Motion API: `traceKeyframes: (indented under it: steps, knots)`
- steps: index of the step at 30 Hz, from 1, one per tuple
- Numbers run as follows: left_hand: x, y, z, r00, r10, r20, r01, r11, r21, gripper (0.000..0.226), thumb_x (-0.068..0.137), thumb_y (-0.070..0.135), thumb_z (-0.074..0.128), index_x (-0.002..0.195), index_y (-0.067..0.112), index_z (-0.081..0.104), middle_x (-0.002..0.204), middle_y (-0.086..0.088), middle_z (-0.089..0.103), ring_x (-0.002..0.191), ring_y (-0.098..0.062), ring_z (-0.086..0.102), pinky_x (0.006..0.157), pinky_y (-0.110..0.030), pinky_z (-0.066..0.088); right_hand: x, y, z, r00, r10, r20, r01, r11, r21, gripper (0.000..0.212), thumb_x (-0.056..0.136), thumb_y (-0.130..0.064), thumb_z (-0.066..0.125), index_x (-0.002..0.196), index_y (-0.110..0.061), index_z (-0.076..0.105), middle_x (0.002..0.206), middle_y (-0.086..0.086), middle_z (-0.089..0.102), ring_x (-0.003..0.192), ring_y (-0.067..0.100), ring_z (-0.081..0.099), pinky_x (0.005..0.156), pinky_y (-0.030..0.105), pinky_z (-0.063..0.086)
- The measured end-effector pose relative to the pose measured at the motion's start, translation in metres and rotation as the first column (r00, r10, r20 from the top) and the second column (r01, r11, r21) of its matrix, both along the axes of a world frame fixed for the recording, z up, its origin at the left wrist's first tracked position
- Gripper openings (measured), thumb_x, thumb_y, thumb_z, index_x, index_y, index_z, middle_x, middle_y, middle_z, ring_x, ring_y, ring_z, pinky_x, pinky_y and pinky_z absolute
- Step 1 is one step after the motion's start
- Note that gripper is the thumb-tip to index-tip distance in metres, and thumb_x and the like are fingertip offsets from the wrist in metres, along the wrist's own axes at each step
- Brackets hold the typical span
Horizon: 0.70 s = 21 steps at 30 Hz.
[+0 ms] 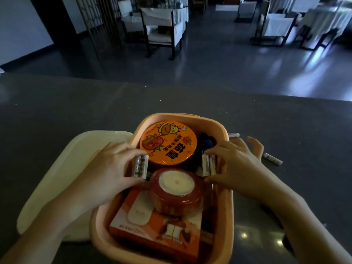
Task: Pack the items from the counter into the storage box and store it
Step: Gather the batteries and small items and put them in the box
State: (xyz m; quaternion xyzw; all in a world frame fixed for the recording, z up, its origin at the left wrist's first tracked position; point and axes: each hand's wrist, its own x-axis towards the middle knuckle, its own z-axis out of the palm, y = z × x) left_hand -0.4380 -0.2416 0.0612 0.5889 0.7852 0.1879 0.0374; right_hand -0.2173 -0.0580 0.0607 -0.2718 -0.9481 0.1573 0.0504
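Both my hands pinch battery pairs over the box (219, 128) at frame centre: left hand (106, 168) fingers closed on batteries (140, 166), right hand (236, 164) likewise on its pair (209, 164). I'd lower them into side gaps, then fetch the loose batteries (272, 158) at right.

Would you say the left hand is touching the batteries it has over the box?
Touching: the head view shows the left hand pinching the batteries.

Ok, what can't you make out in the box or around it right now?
Head view only:
- Dark item beside the noodle bowl: shadowed, unidentifiable.
- Box floor: hidden beneath the orange carton and red tub.
- Battery labels on the counter: too small.
- Cream lid: partly behind the left hand.
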Motion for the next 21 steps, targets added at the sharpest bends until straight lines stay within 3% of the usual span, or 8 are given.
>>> traceKeyframes:
  steps: [5, 8, 12, 16, 21]
  knots:
    - [-0.004, -0.002, -0.007, 1.000, -0.024, -0.007, 0.023, 0.998, -0.064, 0.056, 0.066, 0.049, 0.072, 0.118, 0.039, 0.053, 0.107, 0.031, 0.041, 0.105, 0.002, 0.032, 0.088, -0.028, 0.029, 0.000, 0.002, -0.001, 1.000, 0.004, 0.016, -0.004, 1.000, 0.001, 0.062, 0.073, -0.060, 0.059, 0.130, -0.044, 0.039, 0.131, -0.020, 0.038, 0.127, 0.009, 0.016, 0.110, 0.054, 0.001]
    - [-0.002, -0.004, 0.001, 0.998, -0.048, 0.048, 0.051, 0.997, -0.060, 0.059, 0.063, 0.061, 0.061, 0.117, 0.049, 0.043, 0.110, 0.038, 0.036, 0.108, 0.004, 0.032, 0.088, -0.022, 0.027, 0.004, 0.004, 0.001, 0.998, 0.013, -0.055, -0.014, 1.000, -0.018, 0.060, 0.074, -0.059, 0.059, 0.129, -0.043, 0.040, 0.126, -0.024, 0.038, 0.129, 0.010, 0.021, 0.111, 0.051, 0.003]
    - [0.014, 0.004, 0.012, 0.998, -0.016, 0.064, 0.015, 1.000, 0.016, 0.053, 0.068, 0.047, 0.065, 0.116, 0.047, 0.043, 0.111, 0.038, 0.038, 0.111, 0.006, 0.034, 0.089, -0.015, 0.028, 0.019, 0.011, 0.003, 0.983, -0.010, -0.186, 0.007, 1.000, -0.018, 0.058, 0.071, -0.057, 0.061, 0.125, -0.043, 0.045, 0.117, -0.025, 0.035, 0.125, 0.007, 0.025, 0.099, 0.027, 0.008]
    - [0.060, 0.032, 0.023, 0.993, -0.061, 0.101, 0.047, 0.990, 0.135, 0.050, 0.068, 0.053, 0.052, 0.116, 0.042, 0.050, 0.114, 0.029, 0.046, 0.108, 0.013, 0.035, 0.094, 0.000, 0.021, 0.055, 0.033, 0.003, 0.975, -0.074, -0.210, 0.075, 0.997, -0.005, 0.050, 0.071, -0.058, 0.057, 0.118, -0.050, 0.042, 0.112, -0.028, 0.032, 0.122, 0.004, 0.026, 0.101, 0.030, 0.005]
    - [0.135, 0.077, 0.024, 0.987, -0.124, 0.105, 0.100, 0.973, 0.206, 0.049, 0.071, 0.044, 0.059, 0.118, 0.029, 0.057, 0.113, 0.015, 0.054, 0.110, -0.002, 0.046, 0.095, -0.017, 0.035, 0.120, 0.075, 0.000, 0.971, -0.148, -0.188, 0.149, 0.989, -0.012, 0.048, 0.074, -0.055, 0.060, 0.120, -0.043, 0.048, 0.111, -0.023, 0.039, 0.121, 0.009, 0.033, 0.099, 0.027, 0.008]
